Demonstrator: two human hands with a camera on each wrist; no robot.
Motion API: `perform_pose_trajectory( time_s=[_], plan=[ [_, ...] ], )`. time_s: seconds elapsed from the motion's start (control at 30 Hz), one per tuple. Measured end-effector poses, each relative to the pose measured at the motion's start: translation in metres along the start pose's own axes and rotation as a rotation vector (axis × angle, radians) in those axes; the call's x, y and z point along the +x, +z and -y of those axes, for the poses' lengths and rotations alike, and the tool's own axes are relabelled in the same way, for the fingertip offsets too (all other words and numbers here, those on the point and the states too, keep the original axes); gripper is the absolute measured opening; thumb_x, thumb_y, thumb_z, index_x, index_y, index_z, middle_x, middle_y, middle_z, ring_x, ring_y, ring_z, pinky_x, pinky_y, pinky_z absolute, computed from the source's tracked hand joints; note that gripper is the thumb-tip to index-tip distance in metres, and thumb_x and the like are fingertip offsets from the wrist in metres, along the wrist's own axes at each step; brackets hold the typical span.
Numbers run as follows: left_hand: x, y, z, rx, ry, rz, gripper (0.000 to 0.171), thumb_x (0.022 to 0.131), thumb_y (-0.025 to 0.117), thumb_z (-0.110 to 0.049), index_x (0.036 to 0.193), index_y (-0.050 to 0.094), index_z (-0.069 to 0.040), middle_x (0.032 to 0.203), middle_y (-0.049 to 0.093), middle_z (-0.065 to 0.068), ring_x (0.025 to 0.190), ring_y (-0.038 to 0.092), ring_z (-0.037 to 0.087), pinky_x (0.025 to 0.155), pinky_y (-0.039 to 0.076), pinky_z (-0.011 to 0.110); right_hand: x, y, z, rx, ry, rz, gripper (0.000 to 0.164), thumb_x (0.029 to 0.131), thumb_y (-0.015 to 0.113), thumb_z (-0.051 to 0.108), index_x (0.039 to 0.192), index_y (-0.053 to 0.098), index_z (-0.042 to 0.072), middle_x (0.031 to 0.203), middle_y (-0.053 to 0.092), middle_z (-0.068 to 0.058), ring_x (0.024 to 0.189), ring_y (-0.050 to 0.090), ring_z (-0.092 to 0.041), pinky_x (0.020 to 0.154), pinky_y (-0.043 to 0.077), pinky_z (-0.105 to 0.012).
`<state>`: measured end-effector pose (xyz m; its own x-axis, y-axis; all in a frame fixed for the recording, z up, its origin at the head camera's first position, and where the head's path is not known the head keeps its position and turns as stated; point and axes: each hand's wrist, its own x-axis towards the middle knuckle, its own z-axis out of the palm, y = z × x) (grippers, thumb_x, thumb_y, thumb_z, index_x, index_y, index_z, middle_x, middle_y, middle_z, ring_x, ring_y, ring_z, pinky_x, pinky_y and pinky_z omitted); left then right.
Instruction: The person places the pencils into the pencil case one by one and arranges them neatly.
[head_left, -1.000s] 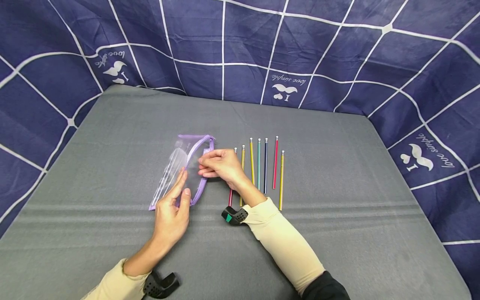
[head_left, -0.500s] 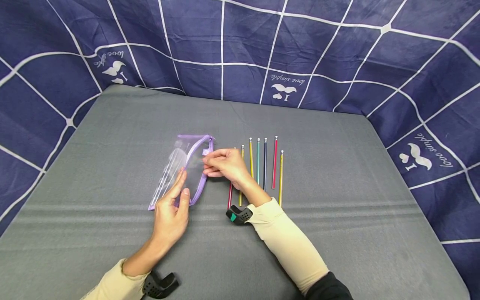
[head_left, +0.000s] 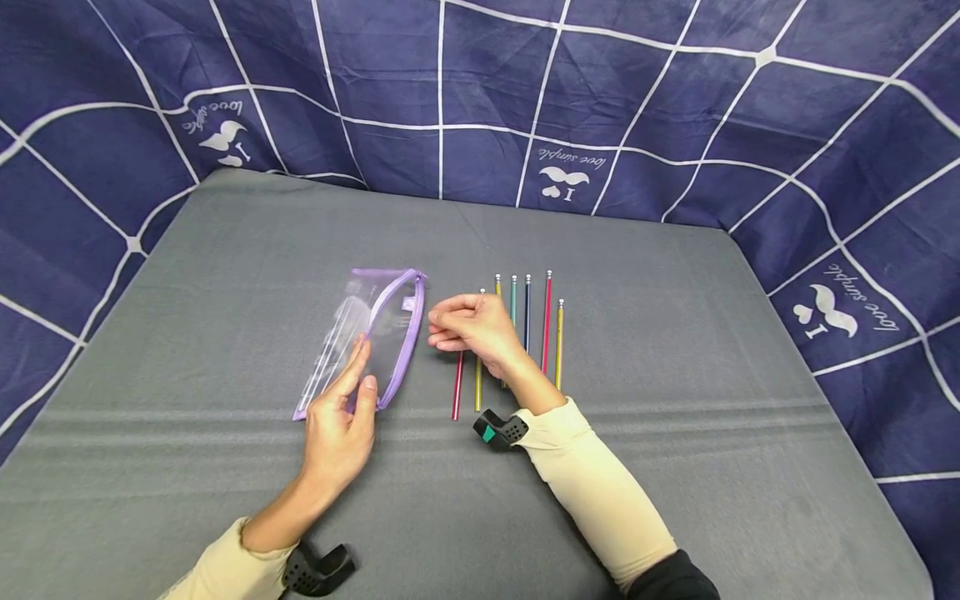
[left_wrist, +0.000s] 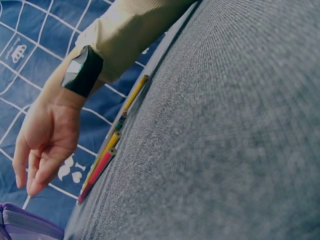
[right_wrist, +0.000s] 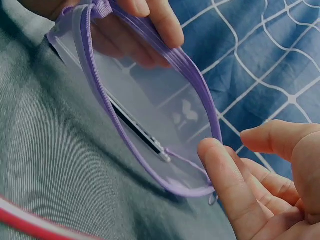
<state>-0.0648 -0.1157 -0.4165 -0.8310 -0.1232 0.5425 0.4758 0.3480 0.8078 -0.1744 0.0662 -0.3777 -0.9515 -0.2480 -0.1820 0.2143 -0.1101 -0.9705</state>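
A clear, purple-edged zip pencil case (head_left: 407,358) stands with its zipper mouth gaping on the table. My left hand (head_left: 337,429) holds its near side, thumb at the mouth and fingers along the outside; the right wrist view shows those fingers through the film. Inside lies a slim dark pencil-like stick (right_wrist: 137,127) with a pale end. Just right of the mouth hovers my right hand (head_left: 483,333), fingers loosely bent, nothing seen between them. Below and beyond it lie a red pencil (head_left: 458,387) and a yellow pencil (head_left: 478,385).
More pencils with eraser ends lie in a row to the right: a teal pencil (head_left: 513,292), a navy pencil (head_left: 527,312), another red pencil (head_left: 547,325) and another yellow pencil (head_left: 559,346). A blue checked cloth (head_left: 480,83) hangs behind the grey table (head_left: 637,483).
My right hand has drawn away from the pencil case's mouth, moving right over the pencils. The left hand keeps its hold on the case.
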Motion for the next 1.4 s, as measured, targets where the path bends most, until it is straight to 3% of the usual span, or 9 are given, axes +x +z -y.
perform_pose_trajectory(
  time_s=[0.9, 1.1, 1.4],
  plan=[
    [-0.001, 0.0, 0.001, -0.006, -0.002, 0.004, 0.043, 0.091, 0.054, 0.014, 0.134, 0.054, 0.011, 0.14, 0.051, 0.024, 0.132, 0.045, 0.01, 0.111, 0.033, 0.019, -0.011, -0.052, 0.003, -0.016, -0.021, -0.103, 0.022, 0.086, 0.064, -0.01, 0.107, 0.062, -0.017, 0.07, 0.069, -0.009, 0.06, 0.07, -0.017, 0.06, 0.06, -0.028],
    [-0.001, 0.001, 0.001, 0.0, -0.012, 0.007, 0.042, 0.091, 0.054, 0.014, 0.134, 0.054, 0.011, 0.14, 0.051, 0.024, 0.132, 0.045, 0.009, 0.111, 0.033, 0.019, -0.014, -0.062, 0.004, -0.025, -0.026, -0.13, 0.014, 0.088, 0.064, -0.009, 0.101, 0.064, -0.014, 0.071, 0.07, -0.01, 0.06, 0.07, -0.017, 0.059, 0.06, -0.026],
    [0.0, 0.0, 0.0, 0.0, -0.007, 0.006, 0.042, 0.091, 0.054, 0.015, 0.133, 0.055, 0.012, 0.139, 0.052, 0.025, 0.132, 0.045, 0.008, 0.111, 0.033, 0.018, -0.015, -0.082, 0.006, -0.036, -0.025, -0.2, 0.014, 0.086, 0.065, -0.01, 0.101, 0.064, -0.012, 0.069, 0.07, -0.008, 0.058, 0.069, -0.015, 0.059, 0.06, -0.026]
  ],
)
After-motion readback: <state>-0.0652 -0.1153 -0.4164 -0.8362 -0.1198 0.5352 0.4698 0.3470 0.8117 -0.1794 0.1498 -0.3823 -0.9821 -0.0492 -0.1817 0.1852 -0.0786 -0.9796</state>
